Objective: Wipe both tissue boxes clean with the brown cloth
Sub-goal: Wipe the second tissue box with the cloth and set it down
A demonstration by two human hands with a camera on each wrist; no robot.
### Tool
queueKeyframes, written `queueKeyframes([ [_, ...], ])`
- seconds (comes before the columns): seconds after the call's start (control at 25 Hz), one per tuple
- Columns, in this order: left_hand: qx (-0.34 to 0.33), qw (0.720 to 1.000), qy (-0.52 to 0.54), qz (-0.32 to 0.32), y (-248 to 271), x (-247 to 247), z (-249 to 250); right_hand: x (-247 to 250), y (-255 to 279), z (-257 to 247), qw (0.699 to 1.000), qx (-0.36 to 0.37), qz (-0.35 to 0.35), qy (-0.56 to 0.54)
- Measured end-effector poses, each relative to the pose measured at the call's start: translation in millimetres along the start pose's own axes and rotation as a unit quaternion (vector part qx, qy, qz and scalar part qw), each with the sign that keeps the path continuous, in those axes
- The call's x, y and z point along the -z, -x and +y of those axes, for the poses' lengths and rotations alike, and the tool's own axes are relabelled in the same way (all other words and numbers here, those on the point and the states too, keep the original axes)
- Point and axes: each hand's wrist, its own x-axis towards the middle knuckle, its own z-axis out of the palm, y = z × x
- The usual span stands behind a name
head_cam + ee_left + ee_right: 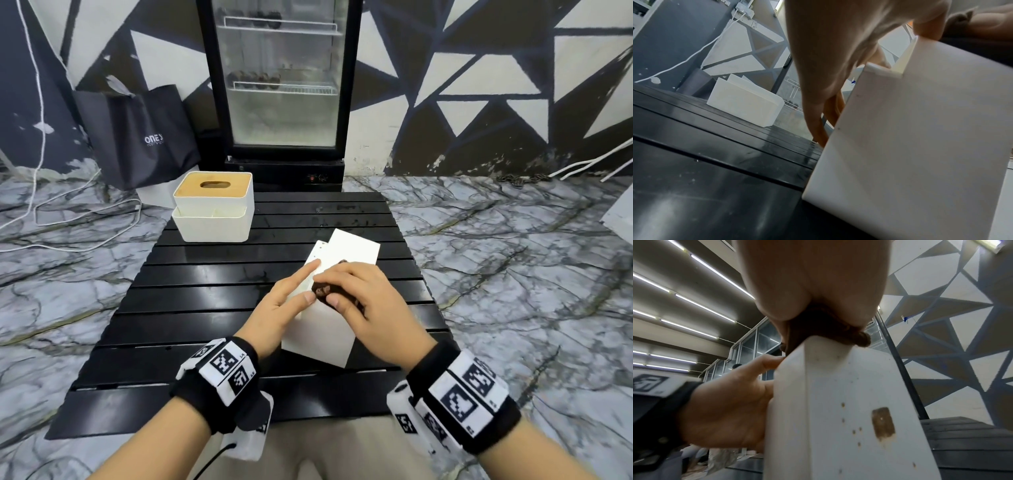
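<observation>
A plain white tissue box (pixel 318 337) stands tilted on the black slatted table (pixel 205 308), near its front. My left hand (pixel 294 291) holds its left side, index finger stretched along it and thumb on the upper face. My right hand (pixel 352 291) clutches the bunched brown cloth (pixel 322 292) and presses it onto the box's upper edge. In the right wrist view the cloth (pixel 818 327) sits on that edge, and the box face (pixel 838 418) below shows brown spots and a brown patch. A second white tissue box (pixel 214 212) with a wooden lid stands at the table's back left.
Behind the table stands a glass-door fridge (pixel 284 85). A dark bag (pixel 137 137) leans on the wall at the left. White cables (pixel 85 212) lie on the marble floor at the left. In the left wrist view the far box (pixel 744 100) sits beyond my fingers.
</observation>
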Motion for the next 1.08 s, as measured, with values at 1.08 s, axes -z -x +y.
queueKeyframes([
  [1.08,0.016,0.992,-0.117,0.033,0,-4,34,15,0,18,0.937,-0.144,0.191,-0.254],
])
